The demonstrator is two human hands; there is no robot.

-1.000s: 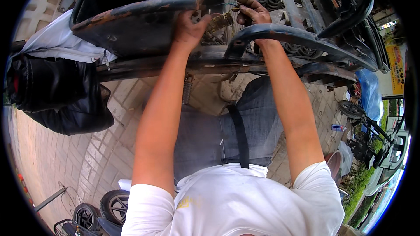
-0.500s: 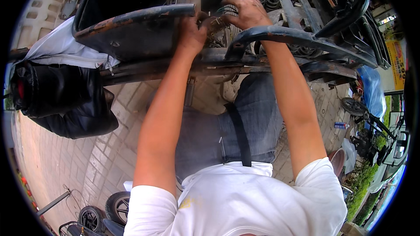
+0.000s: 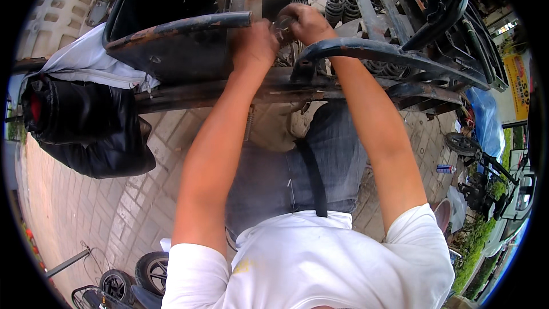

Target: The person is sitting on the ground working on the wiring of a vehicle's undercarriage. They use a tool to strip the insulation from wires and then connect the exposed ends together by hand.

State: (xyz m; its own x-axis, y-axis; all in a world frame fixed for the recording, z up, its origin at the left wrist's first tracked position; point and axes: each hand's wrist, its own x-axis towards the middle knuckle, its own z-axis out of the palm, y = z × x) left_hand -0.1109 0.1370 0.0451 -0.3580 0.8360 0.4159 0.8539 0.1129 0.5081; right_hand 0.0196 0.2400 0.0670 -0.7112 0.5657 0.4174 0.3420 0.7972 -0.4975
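Right hand (image 3: 309,24), spread a half second ago, now drawn in, fingers curled onto part (image 3: 283,30). Left hand (image 3: 253,44) stays at part's left; its fingers mostly hidden, grip cannot tell. Part between hands, between panel (image 3: 171,51) and rail (image 3: 366,47); both hands now close on it.

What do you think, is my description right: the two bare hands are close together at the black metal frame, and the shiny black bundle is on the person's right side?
Not quite: the shiny black bundle is on the person's left side, as the head view shows. The left hand and right hand are indeed close together at the black metal frame.
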